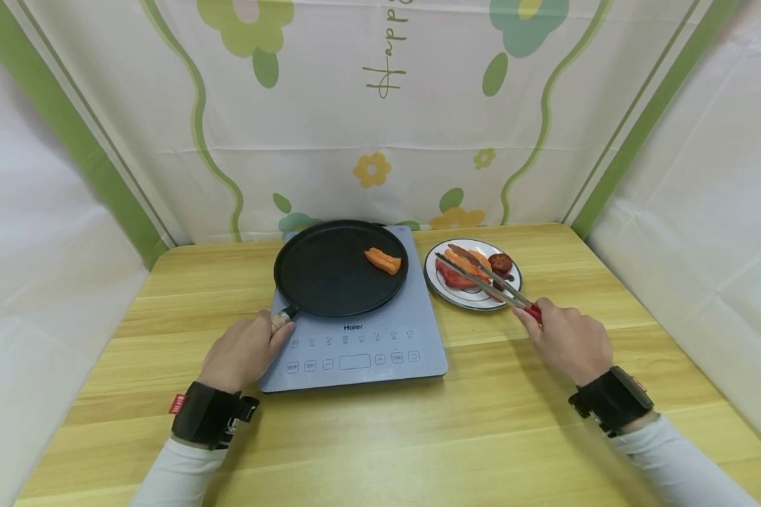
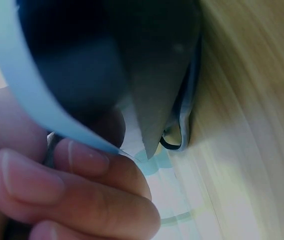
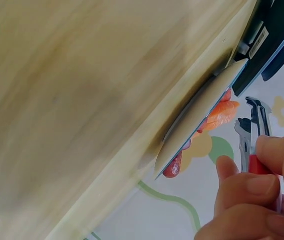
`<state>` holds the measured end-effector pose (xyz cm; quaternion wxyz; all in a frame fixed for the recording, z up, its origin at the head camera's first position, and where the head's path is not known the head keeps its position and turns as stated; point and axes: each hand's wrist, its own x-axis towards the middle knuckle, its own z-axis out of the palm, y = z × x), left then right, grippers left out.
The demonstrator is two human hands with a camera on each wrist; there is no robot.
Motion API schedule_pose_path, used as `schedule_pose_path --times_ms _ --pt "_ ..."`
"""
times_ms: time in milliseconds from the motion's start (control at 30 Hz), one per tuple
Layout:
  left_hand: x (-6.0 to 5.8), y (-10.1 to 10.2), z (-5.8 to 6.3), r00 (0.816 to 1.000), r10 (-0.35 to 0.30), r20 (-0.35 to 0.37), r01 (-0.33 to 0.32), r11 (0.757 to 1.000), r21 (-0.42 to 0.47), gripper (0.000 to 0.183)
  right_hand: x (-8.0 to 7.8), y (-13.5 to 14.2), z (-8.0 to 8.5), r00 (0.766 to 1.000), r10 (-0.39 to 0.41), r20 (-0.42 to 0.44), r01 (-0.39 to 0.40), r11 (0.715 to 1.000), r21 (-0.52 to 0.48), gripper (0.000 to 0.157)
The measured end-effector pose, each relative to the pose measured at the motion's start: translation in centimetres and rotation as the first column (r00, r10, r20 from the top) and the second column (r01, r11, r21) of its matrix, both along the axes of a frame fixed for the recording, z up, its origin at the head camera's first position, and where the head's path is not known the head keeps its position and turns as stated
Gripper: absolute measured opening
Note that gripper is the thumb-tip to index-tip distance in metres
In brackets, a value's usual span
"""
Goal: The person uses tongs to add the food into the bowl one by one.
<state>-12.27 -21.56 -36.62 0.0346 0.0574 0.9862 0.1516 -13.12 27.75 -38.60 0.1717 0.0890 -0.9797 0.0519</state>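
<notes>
My left hand [image 1: 244, 348] grips the handle [image 1: 283, 318] of a round black frying pan [image 1: 330, 274]. An orange strip of food [image 1: 382, 260] lies at the right side of the pan. In my right hand [image 1: 571, 341] are metal tongs [image 1: 507, 296] with red grips, their two arms apart over a white plate [image 1: 437, 282] with a dark rim. On that plate lie orange and red pieces of food [image 1: 459, 271] and a round brown piece [image 1: 500, 264]. The right wrist view shows the tong tips [image 3: 251, 107] above the food, with nothing between them.
Under the pan sits a grey Haier induction cooktop [image 1: 355, 362], its touch panel toward me. The plate stands just right of it on the wooden table [image 1: 368, 451]. Behind hangs a white cloth [image 1: 330, 113] with printed flowers, and white cloth walls flank both sides.
</notes>
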Motion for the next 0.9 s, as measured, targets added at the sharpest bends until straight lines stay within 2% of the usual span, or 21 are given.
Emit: schedule_pose_path --times_ms 567,900 --pt "0.02 -0.16 -0.04 1.000 0.007 0.012 -0.007 1.000 0.001 0.046 -0.50 0.30 0.28 1.000 -0.006 -0.010 0.006 1.000 0.019 0.050" --pt "-0.06 -0.06 -0.05 1.000 0.004 0.003 -0.004 1.000 -0.005 0.044 -0.60 0.56 0.35 0.999 -0.028 0.032 0.027 0.999 0.037 0.052"
